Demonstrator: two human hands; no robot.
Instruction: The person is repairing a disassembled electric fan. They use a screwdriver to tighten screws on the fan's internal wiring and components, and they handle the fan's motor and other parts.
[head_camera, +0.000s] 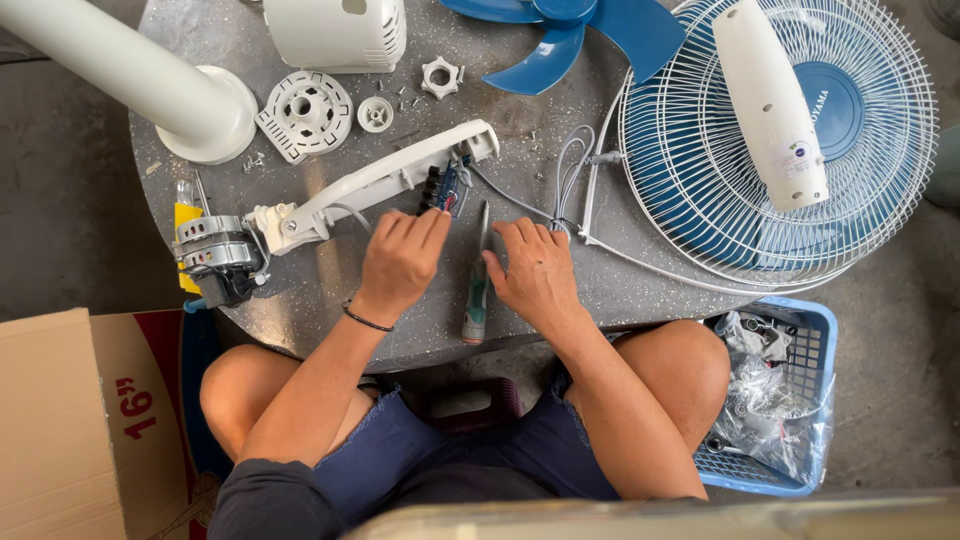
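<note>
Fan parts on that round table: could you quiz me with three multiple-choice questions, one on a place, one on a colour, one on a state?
1. Where does the screwdriver lie?
A. In the basket
B. Between the two hands
C. On the grille

2. What colour are the fan blades?
A. Blue
B. Red
C. Black

3. How is the left hand placed?
A. Closed around the screwdriver
B. Lifted off the table, empty
C. Fingers at the switch block by the white housing

Answers:
1 B, it rests on the table between the left hand and the right hand.
2 A, the blades at the top edge are blue.
3 C, its fingertips reach the small block.
</note>
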